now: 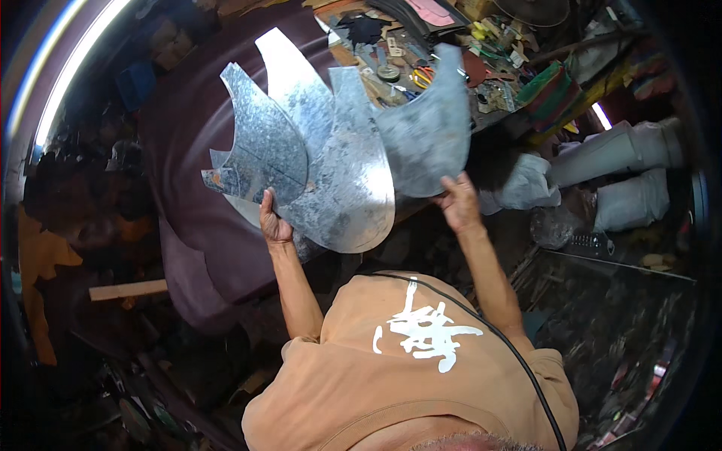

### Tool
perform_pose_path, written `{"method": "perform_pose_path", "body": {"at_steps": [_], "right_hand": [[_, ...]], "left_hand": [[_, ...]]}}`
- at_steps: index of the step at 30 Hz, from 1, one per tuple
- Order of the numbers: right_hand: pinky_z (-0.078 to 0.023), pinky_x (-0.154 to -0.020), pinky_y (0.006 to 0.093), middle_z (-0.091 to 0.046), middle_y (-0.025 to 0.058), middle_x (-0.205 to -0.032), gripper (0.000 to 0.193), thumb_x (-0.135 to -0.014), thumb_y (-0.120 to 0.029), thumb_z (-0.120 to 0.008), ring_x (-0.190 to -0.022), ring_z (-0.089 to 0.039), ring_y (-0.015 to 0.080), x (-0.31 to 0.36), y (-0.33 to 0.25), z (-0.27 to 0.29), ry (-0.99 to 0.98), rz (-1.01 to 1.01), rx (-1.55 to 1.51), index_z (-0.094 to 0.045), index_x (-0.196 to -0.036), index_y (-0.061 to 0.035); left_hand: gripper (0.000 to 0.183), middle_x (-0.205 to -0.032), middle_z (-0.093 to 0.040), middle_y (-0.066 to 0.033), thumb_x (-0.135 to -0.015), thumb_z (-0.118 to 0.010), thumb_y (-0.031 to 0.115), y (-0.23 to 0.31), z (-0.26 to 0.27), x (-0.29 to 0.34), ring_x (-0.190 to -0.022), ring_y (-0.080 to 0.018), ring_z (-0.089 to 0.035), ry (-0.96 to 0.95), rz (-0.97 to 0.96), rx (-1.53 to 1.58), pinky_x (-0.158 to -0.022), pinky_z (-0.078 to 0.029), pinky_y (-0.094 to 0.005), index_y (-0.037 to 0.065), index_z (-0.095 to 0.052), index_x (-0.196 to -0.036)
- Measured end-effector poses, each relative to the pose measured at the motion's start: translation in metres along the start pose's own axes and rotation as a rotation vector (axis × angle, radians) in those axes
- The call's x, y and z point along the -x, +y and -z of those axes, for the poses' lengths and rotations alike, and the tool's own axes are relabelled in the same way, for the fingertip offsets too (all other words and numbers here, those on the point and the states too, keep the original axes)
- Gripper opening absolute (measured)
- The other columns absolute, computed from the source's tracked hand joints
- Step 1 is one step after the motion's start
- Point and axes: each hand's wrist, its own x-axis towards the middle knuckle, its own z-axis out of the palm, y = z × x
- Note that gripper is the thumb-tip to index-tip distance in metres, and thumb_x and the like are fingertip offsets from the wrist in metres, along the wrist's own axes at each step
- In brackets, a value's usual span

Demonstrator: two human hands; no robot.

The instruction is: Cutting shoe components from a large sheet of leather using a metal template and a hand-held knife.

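Note:
Several cut sheet-metal templates, grey and mottled, fan out in front of me. My left hand is closed on the lower edge of the left ones, thumb up along the metal. Among them are a smaller curved template and a large rounded one, which overlaps its neighbours. A brighter template shows behind, its lower part hidden. My right hand pinches the bottom edge of a crescent-like template at the right, slightly blurred. How many sheets the left hand grips is hidden.
Dark maroon leather drapes over the bench at the left. Hand tools and scraps crowd the bench, with orange-handled pliers and a round tin among them. White wrapped rolls lie at the right. A wooden strip sticks out lower left.

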Motion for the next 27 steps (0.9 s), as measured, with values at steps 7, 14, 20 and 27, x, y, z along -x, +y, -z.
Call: {"method": "perform_pose_path", "body": {"at_steps": [7, 14, 20, 27], "right_hand": [[-0.06, -0.068, 0.0401, -0.065, 0.0063, -0.106, 0.027, -0.091, -0.007, -0.054, -0.088, -0.067, 0.0198, 0.01, 0.098, -0.022, -0.028, -0.299, 0.045, -0.053, -0.118, -0.0084], [-0.057, -0.066, 0.0364, -0.067, 0.0064, -0.098, 0.025, -0.095, -0.011, -0.051, -0.078, -0.068, 0.0192, 0.011, 0.087, -0.033, 0.042, -0.331, 0.168, -0.054, -0.119, -0.0055], [-0.051, -0.06, 0.0407, -0.062, 0.0173, -0.066, 0.034, -0.091, -0.032, -0.06, -0.059, -0.065, 0.0271, 0.002, 0.049, -0.031, 0.045, 0.036, 1.546, -0.067, -0.086, 0.0012], [-0.048, -0.072, 0.035, -0.067, 0.0115, -0.08, 0.034, -0.093, -0.03, -0.058, -0.076, -0.063, 0.019, -0.051, -0.061, -0.154, -0.072, 0.657, 1.14, -0.066, -0.091, 0.0029]], "left_hand": [[0.022, -0.12, -0.064, -0.0128, -0.095, -0.058, 0.014, 0.007, 0.003, 0.016, -0.117, -0.0276, -0.057, 0.039, -0.018, 0.035, -0.106, -0.04, -0.0491, 0.0, -0.065, -0.111], [0.023, -0.122, -0.063, -0.014, -0.094, -0.058, 0.012, 0.007, 0.0, 0.013, -0.116, -0.0282, -0.057, 0.07, -0.015, -0.021, -0.106, -0.04, -0.0481, -0.001, -0.063, -0.113], [0.028, -0.12, -0.063, -0.0144, -0.091, -0.06, 0.01, 0.016, 0.002, 0.018, -0.114, -0.0295, -0.059, 0.12, 0.029, -0.06, -0.101, -0.044, -0.0506, -0.001, -0.059, -0.118], [0.021, -0.113, -0.067, -0.0141, -0.09, -0.06, 0.012, 0.026, 0.016, 0.013, -0.107, -0.0277, -0.064, 0.054, 0.135, -0.178, -0.095, -0.05, -0.0467, 0.0, -0.067, -0.108]]}}
